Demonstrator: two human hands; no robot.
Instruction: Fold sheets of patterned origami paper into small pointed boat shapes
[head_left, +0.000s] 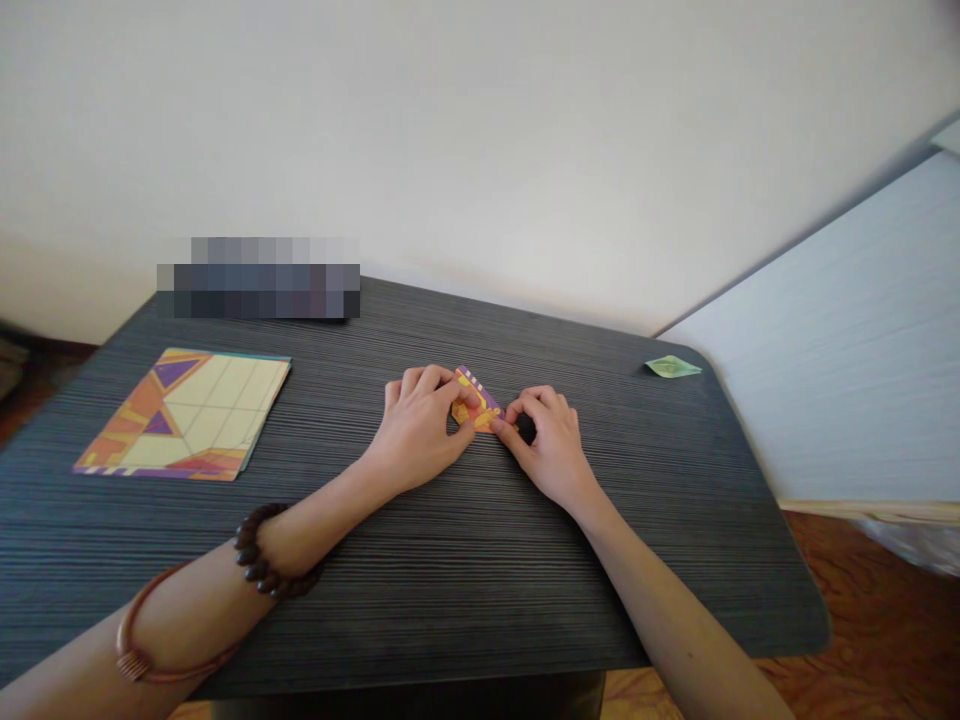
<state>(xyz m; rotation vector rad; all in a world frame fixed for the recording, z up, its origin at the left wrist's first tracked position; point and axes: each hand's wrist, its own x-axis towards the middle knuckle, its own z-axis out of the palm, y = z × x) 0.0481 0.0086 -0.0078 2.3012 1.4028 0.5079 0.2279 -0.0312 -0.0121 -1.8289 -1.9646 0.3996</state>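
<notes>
A small folded piece of patterned paper [478,398], orange, yellow and purple, lies on the dark striped table [465,560] near its middle. My left hand [420,425] presses on its left side with curled fingers pinching its edge. My right hand [547,440] pinches its right corner between thumb and forefinger. Both hands rest on the tabletop. My left wrist carries a dark bead bracelet and a reddish bangle.
A stack of patterned paper sheets [187,415] lies at the table's left. A small green folded paper shape [673,367] sits at the far right corner. A pale blue-white surface [847,360] borders the table on the right. A light wall stands behind.
</notes>
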